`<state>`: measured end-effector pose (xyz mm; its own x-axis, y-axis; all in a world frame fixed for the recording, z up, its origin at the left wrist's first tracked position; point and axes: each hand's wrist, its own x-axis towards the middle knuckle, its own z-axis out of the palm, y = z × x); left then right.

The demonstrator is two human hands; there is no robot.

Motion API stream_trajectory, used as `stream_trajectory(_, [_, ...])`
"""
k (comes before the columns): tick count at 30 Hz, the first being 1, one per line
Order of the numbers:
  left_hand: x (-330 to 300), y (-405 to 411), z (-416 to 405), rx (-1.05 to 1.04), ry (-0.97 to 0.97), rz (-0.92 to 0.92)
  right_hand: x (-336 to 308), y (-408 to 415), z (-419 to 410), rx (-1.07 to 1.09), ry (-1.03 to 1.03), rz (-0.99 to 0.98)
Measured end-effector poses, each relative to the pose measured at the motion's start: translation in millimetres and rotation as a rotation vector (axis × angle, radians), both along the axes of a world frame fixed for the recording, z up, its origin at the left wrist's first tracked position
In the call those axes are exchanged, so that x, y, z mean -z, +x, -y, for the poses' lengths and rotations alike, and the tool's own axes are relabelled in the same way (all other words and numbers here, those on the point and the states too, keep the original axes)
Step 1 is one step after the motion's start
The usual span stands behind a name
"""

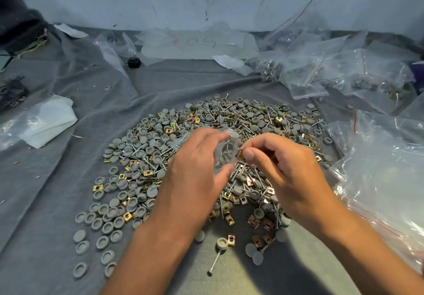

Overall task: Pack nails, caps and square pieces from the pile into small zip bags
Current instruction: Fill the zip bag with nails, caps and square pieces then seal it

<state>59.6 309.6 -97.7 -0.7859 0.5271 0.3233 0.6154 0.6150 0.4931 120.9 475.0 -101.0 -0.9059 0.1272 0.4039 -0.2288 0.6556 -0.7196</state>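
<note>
A wide pile (206, 134) of grey round caps, silver nails and brass-coloured square pieces lies on the grey cloth in the middle. Over its near half my left hand (195, 164) holds a small clear zip bag (226, 150) between thumb and fingers, with several nails and caps showing inside it. My right hand (282, 168) pinches a brass square piece (240, 154) at the bag's right edge, touching it. A loose cap (222, 243) and a nail (215, 264) lie near the front.
The grey cloth (57, 180) covers the surface. Filled zip bags (332, 74) heap at the back right, and a large clear plastic bag (385, 168) lies on the right. White folded plastic (48, 120) sits on the left, and a small black object (133, 62) farther back.
</note>
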Motion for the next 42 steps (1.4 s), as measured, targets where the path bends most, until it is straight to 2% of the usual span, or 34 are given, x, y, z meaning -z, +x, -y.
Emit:
stream_trajectory(5, [0, 0, -1, 0.004, 0.022, 0.003, 6, -8, 8, 0.079, 0.148, -0.129])
stream_trajectory(14, [0, -1, 0, 0.005, 0.023, 0.005, 7, -10, 14, 0.112, 0.133, -0.169])
stream_trajectory(16, [0, -1, 0, 0.004, 0.021, 0.009, 6, -8, 12, 0.105, 0.047, -0.156])
stream_trajectory(20, [-1, -1, 0, 0.0, 0.011, 0.016, 2, -5, 4, 0.057, -0.256, -0.101])
stream_trajectory(23, [-1, 0, 1, -0.006, 0.01, 0.026, 1, -3, 1, 0.023, -0.378, -0.044])
stream_trajectory(26, [-1, 0, 2, -0.003, 0.02, 0.039, -2, -2, -2, 0.032, -0.226, 0.017])
stream_trajectory(30, [-2, -1, 3, -0.003, 0.018, 0.03, -8, 2, -10, -0.057, -0.074, 0.231])
stream_trajectory(35, [-2, -1, 2, -0.011, 0.021, 0.024, -1, 8, 0, -0.208, 0.315, 0.458])
stream_trajectory(38, [-2, -1, 3, -0.013, 0.018, 0.024, 6, 13, 13, -0.26, 0.4, 0.474])
stream_trajectory(42, [-2, -1, 2, -0.016, 0.014, 0.03, 6, 16, 27, -0.187, 0.535, 0.484])
